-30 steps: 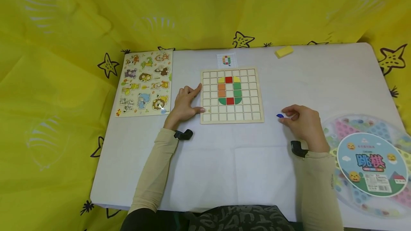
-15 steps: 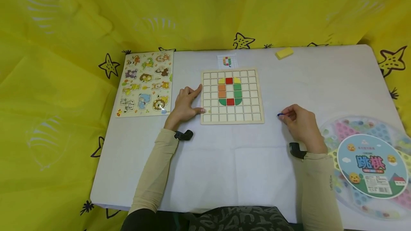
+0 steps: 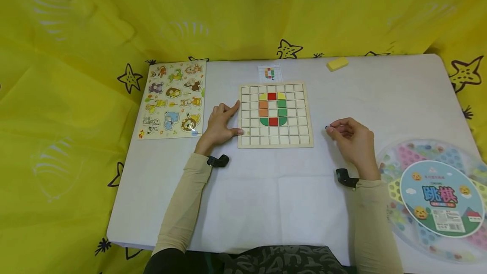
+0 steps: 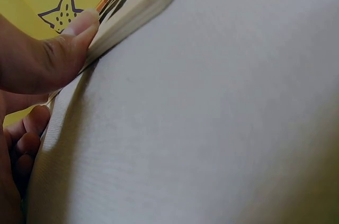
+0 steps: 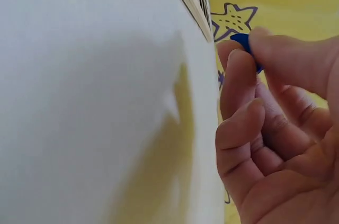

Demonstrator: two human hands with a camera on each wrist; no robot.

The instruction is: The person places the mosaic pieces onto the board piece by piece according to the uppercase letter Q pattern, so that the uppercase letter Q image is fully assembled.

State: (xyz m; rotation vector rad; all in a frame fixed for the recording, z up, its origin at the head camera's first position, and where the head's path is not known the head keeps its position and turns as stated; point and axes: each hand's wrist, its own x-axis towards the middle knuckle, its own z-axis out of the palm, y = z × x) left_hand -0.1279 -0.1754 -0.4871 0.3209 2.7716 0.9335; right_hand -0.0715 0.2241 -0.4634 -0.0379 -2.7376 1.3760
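A square wooden grid board [image 3: 275,142] lies on the white table, with red, yellow, orange and green pieces forming a ring in its cells. My left hand [image 3: 219,124] rests at the board's left edge, thumb and index finger spread along it; in the left wrist view the thumb [image 4: 58,57] presses the edge. Right of the board, my right hand [image 3: 353,142] pinches a small blue piece [image 5: 241,39] between thumb and fingertips. The fingers hide most of this piece. Behind the board lies a pattern card [image 3: 269,73] showing a similar coloured ring with a tail.
An animal picture puzzle [image 3: 173,100] lies at the left. A yellow block [image 3: 337,64] sits at the back right. The round clear game box [image 3: 441,198] occupies the front right, close to the right forearm. A yellow patterned curtain [image 3: 243,16] hangs behind the table [image 3: 243,206].
My right hand has moved slightly away from me and left, turning the blue piece so less of it shows. My left hand and the board have stayed in place.
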